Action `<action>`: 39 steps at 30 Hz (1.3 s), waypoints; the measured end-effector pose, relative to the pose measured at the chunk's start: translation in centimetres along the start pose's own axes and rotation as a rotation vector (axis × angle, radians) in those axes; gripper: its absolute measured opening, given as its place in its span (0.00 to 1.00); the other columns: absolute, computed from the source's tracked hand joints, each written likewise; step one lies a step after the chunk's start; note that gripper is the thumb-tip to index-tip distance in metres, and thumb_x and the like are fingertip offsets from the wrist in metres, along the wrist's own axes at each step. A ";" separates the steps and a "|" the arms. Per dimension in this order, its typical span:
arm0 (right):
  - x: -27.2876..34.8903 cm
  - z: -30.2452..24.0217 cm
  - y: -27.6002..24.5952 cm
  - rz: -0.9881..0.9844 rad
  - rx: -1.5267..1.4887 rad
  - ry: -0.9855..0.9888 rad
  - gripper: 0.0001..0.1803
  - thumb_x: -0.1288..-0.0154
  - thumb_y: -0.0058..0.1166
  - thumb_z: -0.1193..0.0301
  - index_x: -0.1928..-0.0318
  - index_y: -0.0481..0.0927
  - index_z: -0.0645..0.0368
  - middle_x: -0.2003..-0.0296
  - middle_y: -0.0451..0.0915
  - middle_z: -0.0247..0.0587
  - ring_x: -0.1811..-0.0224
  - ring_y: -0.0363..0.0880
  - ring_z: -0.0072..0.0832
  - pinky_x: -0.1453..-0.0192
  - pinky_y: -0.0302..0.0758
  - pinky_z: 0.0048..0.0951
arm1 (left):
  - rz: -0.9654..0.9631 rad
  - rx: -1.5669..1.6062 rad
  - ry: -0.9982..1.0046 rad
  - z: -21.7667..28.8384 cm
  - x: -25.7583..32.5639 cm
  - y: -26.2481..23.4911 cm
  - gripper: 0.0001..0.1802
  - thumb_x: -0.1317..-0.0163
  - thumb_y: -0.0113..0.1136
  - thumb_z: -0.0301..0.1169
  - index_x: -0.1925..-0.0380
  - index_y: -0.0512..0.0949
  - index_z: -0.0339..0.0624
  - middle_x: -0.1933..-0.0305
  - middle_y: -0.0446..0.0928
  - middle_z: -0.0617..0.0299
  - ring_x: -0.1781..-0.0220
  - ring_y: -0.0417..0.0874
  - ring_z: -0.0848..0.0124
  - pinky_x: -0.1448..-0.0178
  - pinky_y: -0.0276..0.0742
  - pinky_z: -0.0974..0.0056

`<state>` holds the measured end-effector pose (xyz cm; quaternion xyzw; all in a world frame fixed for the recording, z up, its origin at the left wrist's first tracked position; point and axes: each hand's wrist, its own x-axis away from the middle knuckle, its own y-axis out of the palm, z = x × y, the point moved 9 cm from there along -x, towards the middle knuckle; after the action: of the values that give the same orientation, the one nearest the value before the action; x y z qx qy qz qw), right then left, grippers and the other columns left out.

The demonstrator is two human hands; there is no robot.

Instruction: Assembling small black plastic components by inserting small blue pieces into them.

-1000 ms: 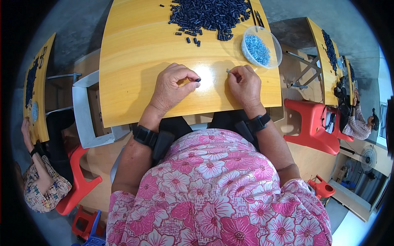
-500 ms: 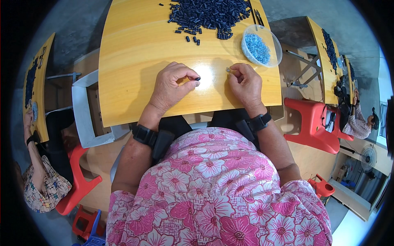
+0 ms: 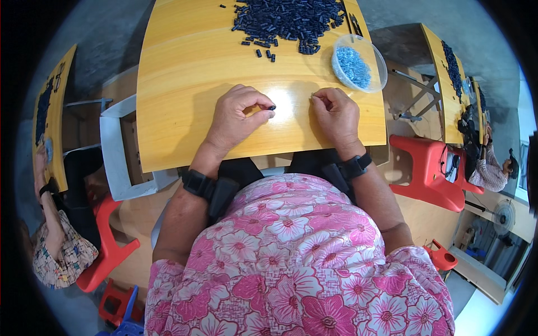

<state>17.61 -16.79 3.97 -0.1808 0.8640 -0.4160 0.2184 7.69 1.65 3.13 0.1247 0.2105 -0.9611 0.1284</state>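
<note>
Pinching a small dark piece (image 3: 271,107) between thumb and fingertips of the left hand (image 3: 238,117), fingers clamped together on it, held just above the table (image 3: 185,67) near its front edge. Right hand (image 3: 335,115) resting on the table just right of the piece, fingers curled tight with the tips pressed together at something too small to make out; cannot tell what, if anything, sits in that pinch. Both hands near each other but apart, a bare shiny patch of table between them. Pile (image 3: 288,19) of dark pieces heaped at the far edge of the table, well apart from the hands, a few strays scattered on its near side. Clear bowl (image 3: 359,61) of small blue bits at the table's far right, just beside the pile, beyond the right hand. Black bands on both wrists, at the table's near edge. Red stool (image 3: 434,168) right of the table. White frame (image 3: 120,151) left of the table. Another person (image 3: 56,246) seated further left, at a second yellow table; one more person far right of the stool.
</note>
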 end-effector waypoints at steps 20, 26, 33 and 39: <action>0.5 -2.7 4.0 -0.303 -0.652 0.172 0.08 0.33 0.59 0.72 0.59 0.82 0.65 0.68 0.85 0.39 0.65 0.83 0.22 0.56 0.78 0.24 | 0.012 -0.001 -0.045 -0.8 0.2 0.2 0.05 0.48 0.69 0.21 0.70 0.83 0.36 0.71 0.81 0.60 0.65 0.80 0.69 0.60 0.76 0.66; 0.8 -2.5 5.4 -0.404 -0.702 0.263 0.10 0.32 0.59 0.70 0.60 0.82 0.67 0.68 0.84 0.34 0.65 0.79 0.17 0.57 0.77 0.23 | 0.007 -0.030 -0.042 -0.4 0.1 0.2 0.06 0.49 0.70 0.21 0.71 0.83 0.37 0.71 0.81 0.61 0.66 0.80 0.69 0.60 0.77 0.66; 0.7 -2.2 6.2 -0.438 -0.738 0.290 0.10 0.32 0.59 0.70 0.60 0.82 0.67 0.69 0.83 0.32 0.66 0.77 0.16 0.58 0.76 0.22 | 0.018 -0.042 -0.030 -0.5 0.1 0.0 0.06 0.50 0.71 0.22 0.71 0.83 0.38 0.72 0.81 0.61 0.65 0.80 0.68 0.60 0.77 0.64; 0.7 -2.4 5.9 -0.424 -0.678 0.276 0.10 0.32 0.59 0.70 0.60 0.82 0.66 0.69 0.84 0.35 0.66 0.79 0.18 0.58 0.76 0.23 | 0.010 -0.037 -0.045 -0.6 0.2 0.1 0.06 0.50 0.71 0.23 0.71 0.84 0.38 0.71 0.82 0.60 0.65 0.80 0.67 0.59 0.77 0.64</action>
<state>14.99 -12.13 0.44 -0.3589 0.9167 -0.1644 -0.0616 7.66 1.79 2.57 0.1017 0.2244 -0.9590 0.1404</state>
